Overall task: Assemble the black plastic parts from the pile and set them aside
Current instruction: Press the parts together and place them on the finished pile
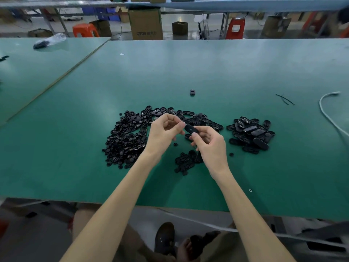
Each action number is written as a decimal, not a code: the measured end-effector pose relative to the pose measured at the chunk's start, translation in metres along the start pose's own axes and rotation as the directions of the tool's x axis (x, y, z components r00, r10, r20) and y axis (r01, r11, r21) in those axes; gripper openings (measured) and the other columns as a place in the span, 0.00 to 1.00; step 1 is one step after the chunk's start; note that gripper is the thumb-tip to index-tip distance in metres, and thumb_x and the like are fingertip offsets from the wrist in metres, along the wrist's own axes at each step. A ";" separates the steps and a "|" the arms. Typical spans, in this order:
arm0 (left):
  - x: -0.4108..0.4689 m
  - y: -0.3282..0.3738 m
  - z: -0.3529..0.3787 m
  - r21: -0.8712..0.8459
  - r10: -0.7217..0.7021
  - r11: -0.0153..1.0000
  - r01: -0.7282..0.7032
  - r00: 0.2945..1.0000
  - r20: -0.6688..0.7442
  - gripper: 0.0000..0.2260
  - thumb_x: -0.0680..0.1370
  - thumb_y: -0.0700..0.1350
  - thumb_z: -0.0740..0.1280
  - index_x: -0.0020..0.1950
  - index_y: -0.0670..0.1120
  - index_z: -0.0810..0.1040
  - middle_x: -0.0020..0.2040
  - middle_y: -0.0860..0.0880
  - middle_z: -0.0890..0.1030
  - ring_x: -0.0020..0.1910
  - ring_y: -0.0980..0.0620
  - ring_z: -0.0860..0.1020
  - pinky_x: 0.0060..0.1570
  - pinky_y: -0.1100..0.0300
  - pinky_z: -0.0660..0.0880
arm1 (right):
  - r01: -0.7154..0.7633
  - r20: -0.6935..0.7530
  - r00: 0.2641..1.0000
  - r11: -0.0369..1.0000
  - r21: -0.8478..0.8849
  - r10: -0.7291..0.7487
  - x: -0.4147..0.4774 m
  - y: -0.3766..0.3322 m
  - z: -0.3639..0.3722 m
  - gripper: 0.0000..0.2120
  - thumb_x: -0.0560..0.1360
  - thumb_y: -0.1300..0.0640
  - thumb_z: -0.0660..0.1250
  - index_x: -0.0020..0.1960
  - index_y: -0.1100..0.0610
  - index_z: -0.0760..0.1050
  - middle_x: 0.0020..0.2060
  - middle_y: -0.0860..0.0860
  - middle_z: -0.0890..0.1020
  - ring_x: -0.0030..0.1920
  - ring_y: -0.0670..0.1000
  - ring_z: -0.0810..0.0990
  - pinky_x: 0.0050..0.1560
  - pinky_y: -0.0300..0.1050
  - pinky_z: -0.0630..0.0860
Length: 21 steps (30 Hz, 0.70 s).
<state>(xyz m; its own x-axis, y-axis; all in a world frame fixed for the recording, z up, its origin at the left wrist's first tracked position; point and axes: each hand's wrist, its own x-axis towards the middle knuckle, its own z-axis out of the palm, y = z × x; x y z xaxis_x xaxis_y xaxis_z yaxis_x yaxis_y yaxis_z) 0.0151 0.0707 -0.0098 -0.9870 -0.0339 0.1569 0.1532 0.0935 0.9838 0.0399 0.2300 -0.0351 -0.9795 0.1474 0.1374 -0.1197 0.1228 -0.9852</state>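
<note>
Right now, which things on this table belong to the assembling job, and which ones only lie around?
Job: oval part pinched by left hand and right hand; loose pile; separate pile at right.
Lying about: white cable; black strips; cardboard box behind.

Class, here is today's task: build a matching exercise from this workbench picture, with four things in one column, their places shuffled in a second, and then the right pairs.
Things
1. oval black plastic part
2. white cable
3. clear plastic bag
4. lone small black plastic piece

Places
A. far left, on the neighbouring tabletop
B. alone, beyond the pile of black plastic parts
C. pinched between left hand and right hand
D. right edge of the green table

Pairs: 1-C, 2-D, 3-A, 4-B
</note>
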 end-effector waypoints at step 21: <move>-0.014 -0.022 0.011 -0.204 0.034 0.977 -0.055 0.994 -0.103 0.06 0.76 0.37 0.76 0.52 0.45 0.86 0.47 0.49 0.87 0.45 0.55 0.83 0.45 0.63 0.78 | 0.003 -0.017 1.000 1.000 0.028 -0.002 0.000 -0.001 0.000 0.09 0.81 0.63 0.69 0.56 0.50 0.81 0.42 0.51 0.86 0.37 0.45 0.84 0.40 0.41 0.79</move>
<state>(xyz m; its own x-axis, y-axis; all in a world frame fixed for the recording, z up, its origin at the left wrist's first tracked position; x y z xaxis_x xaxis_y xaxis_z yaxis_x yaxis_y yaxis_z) 0.0255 0.0804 -0.0342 -0.9711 -0.1327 0.1986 0.2135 -0.1098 0.9707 0.0404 0.2299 -0.0345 -0.9763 0.1638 0.1411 -0.1268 0.0952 -0.9874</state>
